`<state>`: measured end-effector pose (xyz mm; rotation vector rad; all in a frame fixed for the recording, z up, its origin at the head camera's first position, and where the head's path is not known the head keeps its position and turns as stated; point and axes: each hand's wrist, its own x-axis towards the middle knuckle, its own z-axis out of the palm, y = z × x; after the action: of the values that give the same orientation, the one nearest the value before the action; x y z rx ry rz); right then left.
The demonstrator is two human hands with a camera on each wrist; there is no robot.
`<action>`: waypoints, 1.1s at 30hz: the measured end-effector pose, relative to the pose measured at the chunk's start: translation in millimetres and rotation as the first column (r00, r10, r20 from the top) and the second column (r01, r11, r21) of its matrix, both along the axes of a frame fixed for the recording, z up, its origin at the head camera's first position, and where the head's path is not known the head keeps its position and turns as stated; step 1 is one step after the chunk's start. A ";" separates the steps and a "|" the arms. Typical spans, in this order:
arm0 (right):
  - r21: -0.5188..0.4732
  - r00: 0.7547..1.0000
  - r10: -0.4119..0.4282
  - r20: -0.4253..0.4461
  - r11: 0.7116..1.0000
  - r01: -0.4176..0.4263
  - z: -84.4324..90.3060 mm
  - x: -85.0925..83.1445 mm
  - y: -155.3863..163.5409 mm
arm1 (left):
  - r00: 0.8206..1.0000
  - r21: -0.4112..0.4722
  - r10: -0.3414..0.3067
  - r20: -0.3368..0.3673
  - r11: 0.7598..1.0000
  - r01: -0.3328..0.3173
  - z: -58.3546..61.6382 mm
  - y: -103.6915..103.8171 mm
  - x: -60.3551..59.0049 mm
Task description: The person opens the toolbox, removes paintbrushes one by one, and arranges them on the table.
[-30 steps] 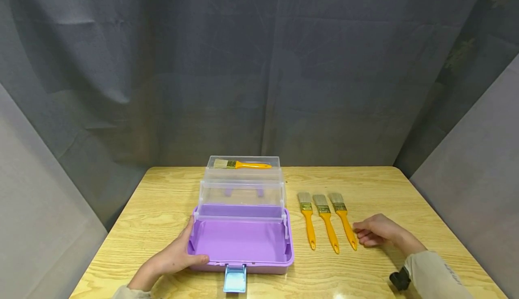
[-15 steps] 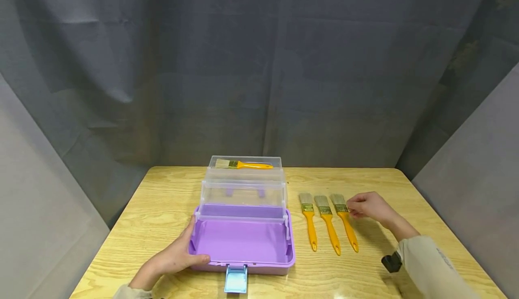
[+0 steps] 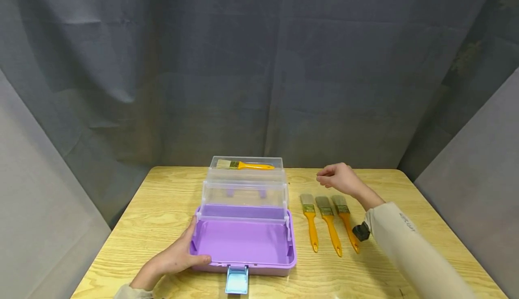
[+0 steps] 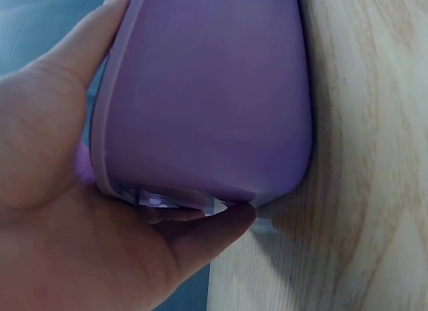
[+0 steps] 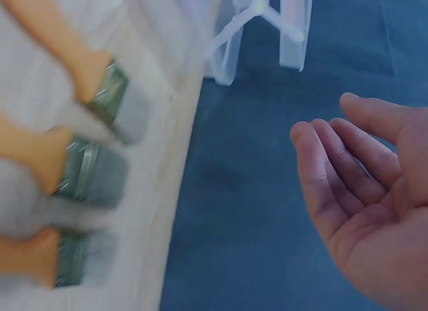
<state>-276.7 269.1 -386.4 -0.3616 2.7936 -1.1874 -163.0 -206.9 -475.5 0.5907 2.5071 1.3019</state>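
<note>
Your left hand (image 3: 172, 259) grips the front left corner of the purple box (image 3: 243, 242): the thumb lies over the rim, and in the left wrist view the fingers (image 4: 207, 227) curl under the box's rounded corner, clamped on it where it meets the desk (image 3: 162, 200).

Your right hand (image 3: 338, 178) hangs in the air above the far side of the desk, beyond the bristle ends of the three loose brushes (image 3: 326, 220). Its fingers (image 5: 334, 174) are loosely curved, slightly apart, and hold nothing; the palm shows bare in the right wrist view.

The three brushes lie side by side on the desk, just right of the box, with yellow handles pointing towards you and bristles pointing away. None touches your hand.

The box stands open, its clear trays (image 3: 245, 191) stepped up and back from the purple base. A fourth brush (image 3: 243, 165) lies crosswise in the top tray, bristles to the left. A pale blue latch (image 3: 236, 279) hangs open at the box's front edge. A grey curtain (image 3: 259, 65) hangs behind the desk.
</note>
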 end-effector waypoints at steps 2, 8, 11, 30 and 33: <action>0.016 1.000 0.008 -0.020 1.000 -0.007 6.6 -4.8 -10.7 | 1.000 -0.004 0.003 -0.002 1.000 -0.003 -0.2 0.5 0.0; 0.048 0.995 0.047 -0.093 0.998 -0.043 21.0 -16.8 -44.2 | 1.000 0.003 -0.005 -0.011 1.000 0.005 -0.2 0.8 0.7; 0.075 0.990 0.068 -0.127 0.995 -0.059 24.9 -23.8 -59.9 | 1.000 -0.002 -0.009 -0.011 1.000 0.009 0.9 0.8 0.8; 0.110 0.975 0.114 -0.190 0.990 -0.094 27.4 -59.8 -126.4 | 1.000 -0.011 0.005 0.002 1.000 -0.005 0.9 1.0 1.0; 0.105 0.979 0.102 -0.178 0.991 -0.084 25.5 -62.5 -131.4 | 1.000 -0.008 0.004 0.006 1.000 -0.004 1.0 2.2 1.0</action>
<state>-339.2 137.7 -360.9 -0.6156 2.9370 -1.0432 -162.0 -204.7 -474.5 0.5796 2.5087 1.2927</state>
